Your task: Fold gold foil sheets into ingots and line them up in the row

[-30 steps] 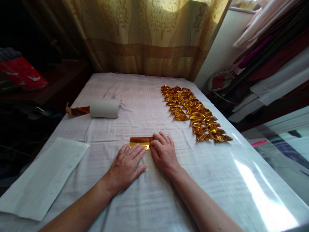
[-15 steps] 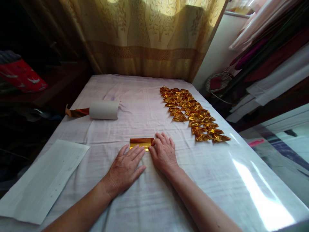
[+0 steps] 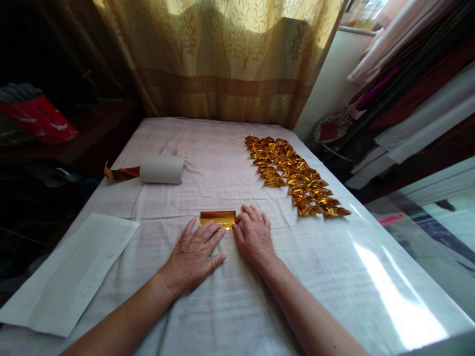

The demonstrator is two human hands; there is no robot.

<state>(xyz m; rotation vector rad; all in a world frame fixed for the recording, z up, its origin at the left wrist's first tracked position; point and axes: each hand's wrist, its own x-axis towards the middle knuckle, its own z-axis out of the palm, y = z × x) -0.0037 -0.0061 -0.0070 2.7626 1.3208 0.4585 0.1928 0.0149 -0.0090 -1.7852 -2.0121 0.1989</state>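
Note:
A small rectangle of shiny gold foil paper (image 3: 217, 216) lies flat on the white cloth, with a crease or folded edge along its near side. My left hand (image 3: 196, 249) rests palm down with fingers stretched out, the fingertips on the foil paper's near edge. At the foil's right end, my right hand (image 3: 255, 235) lies on the cloth with its fingers apart. Its thumb and bent index finger touch or nearly touch the right edge of the foil. The fingertips partly cover the near edge.
Several folded gold foil pieces (image 3: 297, 170) stand in rows at the right. A grey-white cardboard tube (image 3: 162, 170) lies at the back left, with a strip of copper-coloured foil (image 3: 124, 173) beside it. A white paper sheet (image 3: 74, 272) lies at the left. A patterned curtain (image 3: 237, 64) hangs behind.
My right thumb has drawn slightly back to the right, off the foil's near edge. My left fingers have slid a little to the right along it. The view has shifted slightly.

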